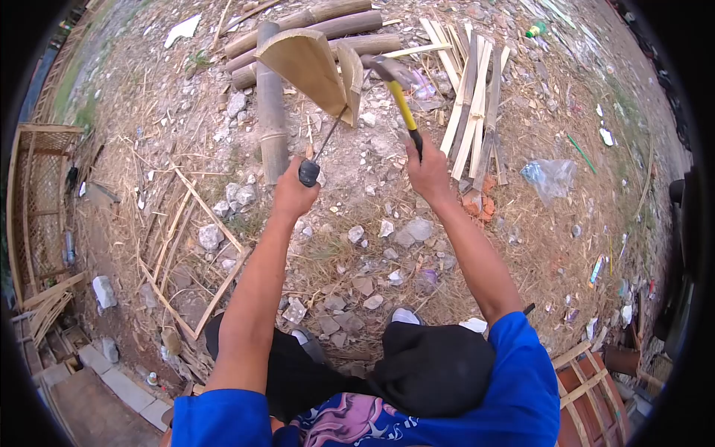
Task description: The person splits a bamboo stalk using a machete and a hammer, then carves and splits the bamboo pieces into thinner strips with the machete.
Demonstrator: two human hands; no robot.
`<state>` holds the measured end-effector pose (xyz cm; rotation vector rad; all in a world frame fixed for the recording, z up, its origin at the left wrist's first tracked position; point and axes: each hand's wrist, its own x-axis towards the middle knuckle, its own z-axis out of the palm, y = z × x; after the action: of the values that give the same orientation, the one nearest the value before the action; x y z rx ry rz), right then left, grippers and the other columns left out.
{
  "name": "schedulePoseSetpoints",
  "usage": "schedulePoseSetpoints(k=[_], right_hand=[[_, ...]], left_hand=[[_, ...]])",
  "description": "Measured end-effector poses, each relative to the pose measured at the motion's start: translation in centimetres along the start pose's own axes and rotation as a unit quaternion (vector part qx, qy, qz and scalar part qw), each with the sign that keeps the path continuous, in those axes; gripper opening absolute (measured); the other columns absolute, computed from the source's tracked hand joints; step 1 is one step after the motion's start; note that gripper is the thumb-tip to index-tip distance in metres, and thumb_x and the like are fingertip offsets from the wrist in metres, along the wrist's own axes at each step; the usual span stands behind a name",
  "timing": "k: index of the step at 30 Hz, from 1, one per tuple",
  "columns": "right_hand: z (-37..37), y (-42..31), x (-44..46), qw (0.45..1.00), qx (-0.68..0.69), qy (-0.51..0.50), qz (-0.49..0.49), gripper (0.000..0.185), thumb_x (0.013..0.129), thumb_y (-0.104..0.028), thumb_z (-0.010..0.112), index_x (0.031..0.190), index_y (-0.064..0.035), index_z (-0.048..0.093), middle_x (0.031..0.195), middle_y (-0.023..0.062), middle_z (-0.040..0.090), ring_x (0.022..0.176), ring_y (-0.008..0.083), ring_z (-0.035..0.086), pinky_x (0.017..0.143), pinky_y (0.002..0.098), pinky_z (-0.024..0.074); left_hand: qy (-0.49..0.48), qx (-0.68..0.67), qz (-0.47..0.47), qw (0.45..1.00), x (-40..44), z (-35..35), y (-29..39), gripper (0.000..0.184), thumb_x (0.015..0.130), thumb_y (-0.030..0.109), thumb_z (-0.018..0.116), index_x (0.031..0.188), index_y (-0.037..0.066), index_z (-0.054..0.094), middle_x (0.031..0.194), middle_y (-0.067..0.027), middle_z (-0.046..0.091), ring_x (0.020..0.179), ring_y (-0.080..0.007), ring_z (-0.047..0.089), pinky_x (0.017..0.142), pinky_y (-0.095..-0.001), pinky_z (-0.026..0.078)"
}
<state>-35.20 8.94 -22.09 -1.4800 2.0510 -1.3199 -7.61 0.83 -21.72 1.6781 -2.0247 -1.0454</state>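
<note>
My left hand (296, 188) is closed round the black handle of a long thin blade (330, 138). The blade's far part is in a thick piece of split bamboo (305, 71), parted into a wide left piece and a narrow right piece (350, 78). My right hand (430, 173) grips a hammer (402, 104) by its yellow and black handle. The hammer head is raised just right of the narrow piece, near the blade's far end; whether they touch I cannot tell.
Bamboo poles (328, 26) lie beyond, with one upright-running pole (272, 127) at left. Split strips (477, 104) are piled at right. A plastic bag (550, 180), stones (413, 232) and a thin wooden frame (199, 328) lie on the ground.
</note>
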Motion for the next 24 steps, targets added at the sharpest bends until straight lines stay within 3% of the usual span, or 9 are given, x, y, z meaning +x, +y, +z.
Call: schedulePoseSetpoints(k=[1,4,7,11,12,15,19,23,24], right_hand=[[0.5,1.9,-0.9,0.983,-0.121,-0.101,0.091,0.029,0.098,-0.029,0.055,0.096,-0.0007,0.054,0.065,0.0211,0.06,0.061,0.0393,0.062,0.054,0.0475,0.0436],[-0.5,1.3,-1.7,0.974,-0.08,-0.106,0.184,0.026,0.098,-0.028,0.055,0.1,-0.0016,0.054,0.068,0.0255,0.06,0.066,0.0489,0.059,0.059,0.0548,0.0418],[-2.1,-0.8,-2.0,0.984,-0.068,-0.06,0.15,0.025,0.098,-0.027,0.055,0.099,-0.0021,0.054,0.063,0.0241,0.058,0.061,0.0465,0.059,0.056,0.0532,0.0409],[-1.1,-1.7,-1.9,0.999,0.013,-0.011,0.035,0.033,0.101,-0.036,0.051,0.099,-0.0023,0.053,0.059,0.0177,0.056,0.053,0.0382,0.058,0.051,0.0488,0.0399],[-0.7,-2.1,-1.9,0.998,0.014,-0.034,0.055,0.025,0.099,-0.028,0.055,0.098,-0.0027,0.052,0.061,0.0228,0.058,0.059,0.0455,0.059,0.054,0.0523,0.0409],[0.7,-1.4,-1.9,0.987,-0.085,-0.107,0.086,0.026,0.099,-0.029,0.054,0.1,-0.0033,0.052,0.062,0.0221,0.058,0.06,0.0467,0.059,0.055,0.0527,0.0414],[-2.6,-5.3,1.0,0.996,-0.029,-0.05,0.071,0.036,0.101,-0.037,0.051,0.096,-0.0018,0.054,0.061,0.0181,0.057,0.055,0.037,0.059,0.054,0.0464,0.0424],[-6.1,-9.7,4.1,0.979,0.193,0.058,-0.017,0.031,0.103,-0.034,0.052,0.096,-0.0043,0.051,0.064,-0.0046,0.043,0.053,0.0051,0.04,0.048,0.0234,0.0336],[-6.0,-9.7,4.1,0.957,0.276,0.071,-0.055,0.031,0.103,-0.035,0.052,0.094,-0.0057,0.049,0.064,-0.0055,0.04,0.052,0.005,0.036,0.048,0.0218,0.0327]], left_hand=[[-0.002,-0.005,0.003,1.0,0.1,0.3,-0.4,0.042,0.071,0.009,0.071,0.108,0.006,0.054,0.085,-0.0145,0.064,0.076,-0.0306,0.062,0.073,-0.0389,0.05],[0.033,0.013,0.055,0.998,-0.3,0.4,-0.8,0.039,0.071,0.009,0.071,0.105,0.006,0.054,0.083,-0.013,0.063,0.074,-0.0282,0.061,0.072,-0.0384,0.049],[0.012,-0.004,0.032,0.999,-0.2,0.3,-0.7,0.039,0.07,0.009,0.071,0.105,0.006,0.054,0.082,-0.0117,0.062,0.073,-0.0272,0.059,0.071,-0.0381,0.049],[-0.014,0.013,0.001,1.0,-0.2,0.0,-0.1,0.045,0.073,0.014,0.075,0.113,0.01,0.053,0.095,-0.0213,0.068,0.092,-0.0419,0.066,0.079,-0.046,0.051],[-0.013,0.013,0.002,1.0,-0.3,0.0,-0.1,0.045,0.073,0.015,0.075,0.113,0.011,0.053,0.095,-0.0215,0.068,0.092,-0.0423,0.066,0.08,-0.0464,0.051],[-0.012,0.04,-0.007,0.999,-0.4,0.1,-0.1,0.047,0.073,0.017,0.074,0.115,0.013,0.053,0.096,-0.022,0.069,0.093,-0.0437,0.065,0.08,-0.0481,0.051],[-0.009,0.045,-0.026,0.999,-0.1,0.7,-1.0,0.05,0.073,0.021,0.074,0.118,0.015,0.052,0.096,-0.0227,0.069,0.095,-0.0451,0.065,0.082,-0.051,0.051],[-0.01,0.043,-0.024,0.999,-0.2,0.3,-0.8,0.054,0.074,0.022,0.074,0.123,0.016,0.051,0.098,-0.0234,0.069,0.096,-0.0449,0.065,0.083,-0.0514,0.051],[-0.014,0.063,-0.036,0.997,-0.2,0.4,-0.7,0.056,0.074,0.022,0.074,0.125,0.016,0.051,0.099,-0.0238,0.069,0.097,-0.0449,0.065,0.084,-0.0512,0.051]])
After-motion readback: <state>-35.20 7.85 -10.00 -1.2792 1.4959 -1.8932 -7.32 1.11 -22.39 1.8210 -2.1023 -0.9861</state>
